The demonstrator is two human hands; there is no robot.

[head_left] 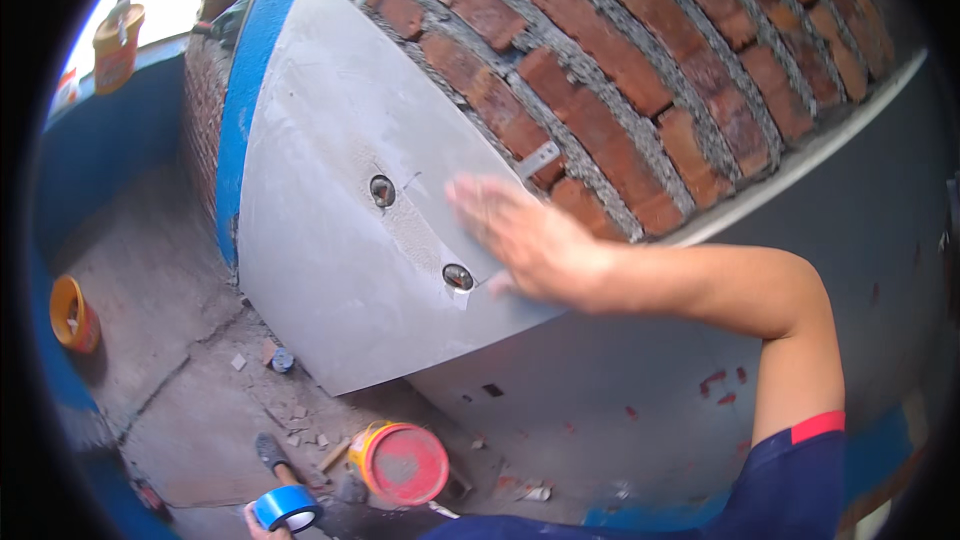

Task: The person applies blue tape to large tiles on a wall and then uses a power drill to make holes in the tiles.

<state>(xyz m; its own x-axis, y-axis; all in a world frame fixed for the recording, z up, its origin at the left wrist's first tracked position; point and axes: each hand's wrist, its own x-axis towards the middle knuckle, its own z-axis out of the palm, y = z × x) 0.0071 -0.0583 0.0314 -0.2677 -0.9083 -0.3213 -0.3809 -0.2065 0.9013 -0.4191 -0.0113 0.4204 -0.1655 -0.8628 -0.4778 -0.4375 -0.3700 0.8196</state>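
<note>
A large pale grey tile (pixel 300 140) stands against the brick wall, with two round cut-outs (pixel 382 191) and a metal clip (pixel 540 159) at its right edge. My right hand (pixel 515 240) is spread open over the tile's right side, right of the cut-outs, slightly blurred; I cannot tell whether it presses on it. My left hand (pixel 259 526), low at the bottom edge, holds a roll of blue tape (pixel 287 508).
Exposed brick wall (pixel 640 50) fills the upper right, above grey cladding (pixel 820 340). Below lie a red-lidded bucket (pixel 406 464), tile scraps and my feet (pixel 271 453). An orange bucket (pixel 75 313) stands left; another (pixel 117 45) sits on the blue parapet (pixel 100 130).
</note>
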